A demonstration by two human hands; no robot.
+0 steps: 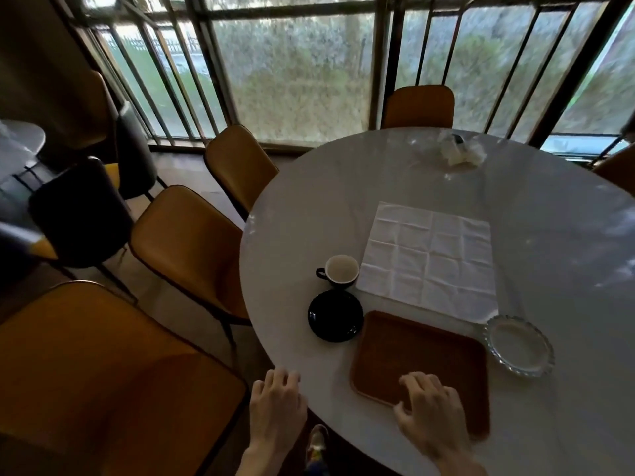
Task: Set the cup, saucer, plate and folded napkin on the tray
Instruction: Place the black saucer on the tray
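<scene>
Left hand (276, 403): yours, fingers spread loosely at the table (549, 235) edge, holding nothing.
Right hand (429, 407): fingers splayed, seemingly resting on the tray (412, 348).
Cup (340, 271): beyond saucer (335, 315), left of tray.
Napkin (429, 259): unfolded, beyond tray.
Plate (519, 345): right of tray.

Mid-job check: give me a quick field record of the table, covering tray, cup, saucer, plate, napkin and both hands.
tray: brown, square, nothing on it, near table edge
cup: dark outside, pale inside, upright on the table, beyond the saucer
saucer: black, left of tray, on table
plate: clear glass, scalloped rim, right of tray
napkin: white, unfolded flat, beyond tray
left hand: open, at table edge, holding nothing
right hand: open, over the tray's near part, holding nothing
task items on tray: none yet
</scene>
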